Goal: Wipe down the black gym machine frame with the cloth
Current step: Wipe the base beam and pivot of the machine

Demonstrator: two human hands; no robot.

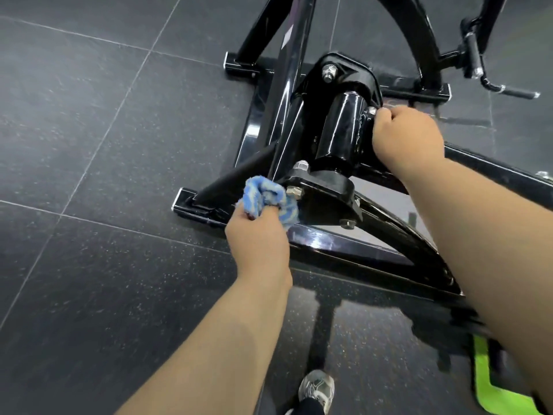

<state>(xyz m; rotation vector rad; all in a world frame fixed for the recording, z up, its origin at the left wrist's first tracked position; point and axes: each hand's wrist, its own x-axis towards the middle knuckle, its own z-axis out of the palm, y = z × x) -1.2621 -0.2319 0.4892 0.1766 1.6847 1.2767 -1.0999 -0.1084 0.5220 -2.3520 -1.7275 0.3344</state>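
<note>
The black gym machine frame (pixel 338 130) fills the upper middle of the head view, glossy, with a thick pivot cylinder and bolted plates. My left hand (pixel 257 235) is shut on a bunched blue and white cloth (pixel 269 199), which presses against the near bolted plate by a silver nut. My right hand (pixel 407 136) is closed against the right side of the pivot cylinder, next to a bolt; its fingers are hidden behind the frame.
Dark speckled floor tiles (pixel 89 145) with pale seams spread to the left. A handle bar with grips (pixel 478 61) sticks out at the upper right. A bright green part (pixel 490 384) lies at the lower right. My grey shoe (pixel 317 387) stands at the bottom.
</note>
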